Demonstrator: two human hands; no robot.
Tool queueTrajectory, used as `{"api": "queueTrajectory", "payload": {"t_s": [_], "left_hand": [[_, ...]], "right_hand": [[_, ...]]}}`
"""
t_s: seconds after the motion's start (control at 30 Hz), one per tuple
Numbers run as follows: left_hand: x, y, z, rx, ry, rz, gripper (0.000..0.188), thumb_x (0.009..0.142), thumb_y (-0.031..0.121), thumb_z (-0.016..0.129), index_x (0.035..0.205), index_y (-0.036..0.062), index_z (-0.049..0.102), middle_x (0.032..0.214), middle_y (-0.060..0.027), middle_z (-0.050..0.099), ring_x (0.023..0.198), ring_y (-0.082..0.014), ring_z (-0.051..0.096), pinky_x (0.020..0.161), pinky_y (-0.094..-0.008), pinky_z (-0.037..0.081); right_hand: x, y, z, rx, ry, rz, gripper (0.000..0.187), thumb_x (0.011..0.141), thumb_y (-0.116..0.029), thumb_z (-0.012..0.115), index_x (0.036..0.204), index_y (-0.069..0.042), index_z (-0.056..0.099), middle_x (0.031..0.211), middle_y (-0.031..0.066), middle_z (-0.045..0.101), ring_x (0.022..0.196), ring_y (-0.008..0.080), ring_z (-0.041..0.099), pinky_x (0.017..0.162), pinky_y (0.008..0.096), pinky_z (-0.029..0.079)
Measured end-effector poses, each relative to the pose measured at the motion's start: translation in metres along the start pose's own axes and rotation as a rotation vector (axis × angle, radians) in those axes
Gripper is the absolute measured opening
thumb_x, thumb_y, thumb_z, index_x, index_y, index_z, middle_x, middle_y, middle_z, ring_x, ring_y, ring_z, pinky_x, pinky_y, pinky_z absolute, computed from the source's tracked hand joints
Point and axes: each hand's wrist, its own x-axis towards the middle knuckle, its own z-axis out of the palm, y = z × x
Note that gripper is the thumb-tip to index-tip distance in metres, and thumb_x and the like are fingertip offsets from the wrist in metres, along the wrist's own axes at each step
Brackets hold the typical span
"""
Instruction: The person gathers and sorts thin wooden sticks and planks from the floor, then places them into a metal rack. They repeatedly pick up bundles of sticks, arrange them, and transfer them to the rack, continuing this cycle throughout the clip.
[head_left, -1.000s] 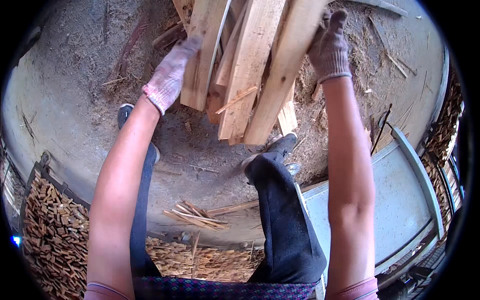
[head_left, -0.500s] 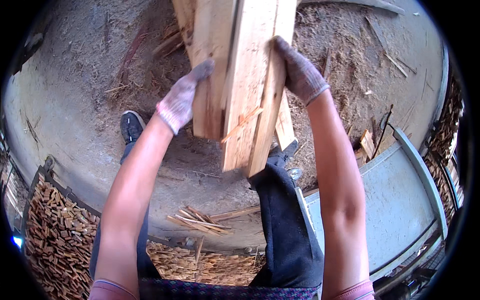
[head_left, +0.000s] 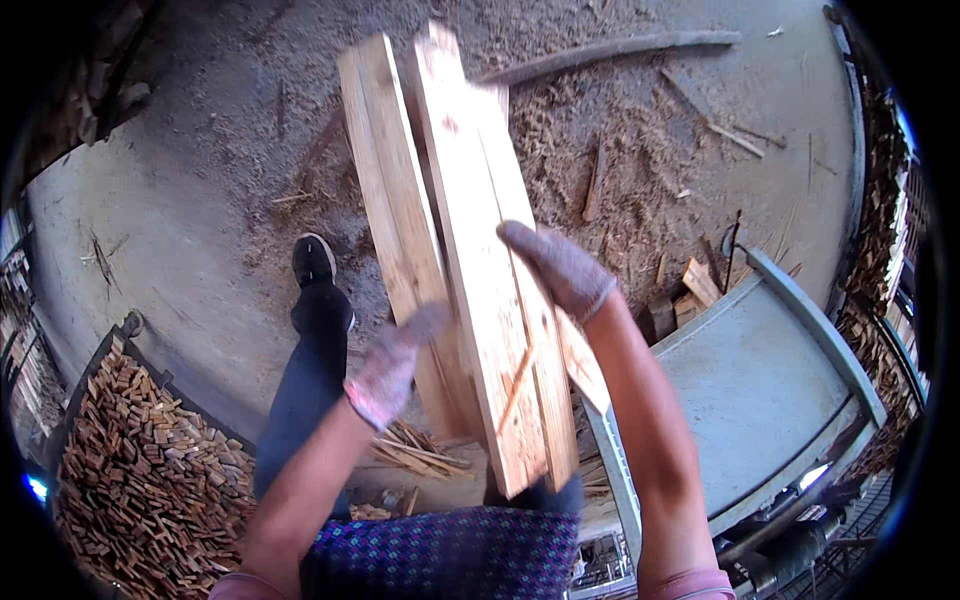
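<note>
Several long pale wooden boards (head_left: pixel 475 200) lie bundled between my two gloved hands, held lengthwise away from my body and tilted a little to the left. My left hand (head_left: pixel 388 368), slightly blurred, grips the left-hand boards (head_left: pixel 385 160) from their outer side. My right hand (head_left: pixel 565 272) is closed round the right edge of the bundle, thumb on top and fingers hidden beneath. A thin splinter of wood (head_left: pixel 516 388) lies on the upper face near the close ends. Those ends hang above my patterned apron (head_left: pixel 440 550).
At the right stands a grey-blue metal table (head_left: pixel 770 370) with raised edges. A heap of short wood pieces (head_left: pixel 150 470) fills the lower left. Wood shavings (head_left: pixel 640 150) and a long curved strip (head_left: pixel 620 52) lie on the floor. Loose sticks (head_left: pixel 420 455) lie beyond my apron.
The boards have come closer to my body, and their far ends now show. Both hands have moved nearer with them. The table appears larger at the right.
</note>
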Motion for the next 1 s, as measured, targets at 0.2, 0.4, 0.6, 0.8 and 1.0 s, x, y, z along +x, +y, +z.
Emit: {"api": "queueTrajectory", "payload": {"t_s": [0.2, 0.4, 0.6, 0.8, 1.0], "left_hand": [[-0.106, 0.026, 0.072, -0.643, 0.082, -0.511, 0.056, 0.101, 0.032, 0.068, 0.146, 0.0019, 0.053, 0.141, -0.0083, 0.062, 0.131, -0.0184, 0.057, 0.115, -0.0363, 0.045], [-0.09, 0.007, 0.069, -0.814, 0.04, -0.688, 0.058, 0.102, 0.042, 0.063, 0.145, 0.0042, 0.054, 0.137, -0.0105, 0.065, 0.122, -0.0214, 0.064, 0.108, -0.0389, 0.05], [-0.054, -0.083, 0.039, -0.649, -0.064, -0.235, 0.07, 0.106, 0.051, 0.053, 0.155, 0.0021, 0.043, 0.152, -0.0117, 0.052, 0.13, -0.0195, 0.055, 0.111, -0.033, 0.045], [-0.055, -0.092, 0.044, -0.763, 0.086, -0.412, 0.07, 0.107, 0.052, 0.052, 0.156, 0.0024, 0.042, 0.153, -0.0122, 0.051, 0.131, -0.0199, 0.055, 0.112, -0.0329, 0.044], [-0.008, -0.213, 0.023, -0.875, 0.244, -0.048, 0.071, 0.107, 0.052, 0.051, 0.157, 0.0027, 0.041, 0.154, -0.0127, 0.049, 0.132, -0.0203, 0.054, 0.113, -0.0328, 0.043]], "right_hand": [[-0.102, 0.021, 0.032, 0.125, -0.047, 0.302, 0.076, 0.097, -0.06, 0.063, 0.138, 0.005, 0.059, 0.124, 0.0154, 0.071, 0.111, 0.0176, 0.068, 0.099, 0.0327, 0.054], [-0.098, 0.084, 0.036, 0.486, 0.025, 0.549, 0.074, 0.097, -0.053, 0.069, 0.141, 0.005, 0.055, 0.128, 0.0162, 0.07, 0.108, 0.0227, 0.072, 0.099, 0.0366, 0.057], [-0.05, 0.147, 0.049, 0.602, 0.071, 0.586, 0.065, 0.099, -0.049, 0.066, 0.136, 0.004, 0.059, 0.123, 0.0163, 0.071, 0.104, 0.0238, 0.073, 0.094, 0.0402, 0.061], [-0.038, 0.124, 0.048, 0.568, 0.161, 0.505, 0.076, 0.096, -0.053, 0.07, 0.147, 0.0, 0.05, 0.134, 0.0188, 0.065, 0.11, 0.0273, 0.07, 0.098, 0.0419, 0.058], [-0.042, 0.139, 0.049, 0.559, 0.145, 0.452, 0.071, 0.098, -0.051, 0.067, 0.145, 0.0, 0.051, 0.131, 0.0175, 0.067, 0.111, 0.0256, 0.07, 0.099, 0.0399, 0.057]]}}
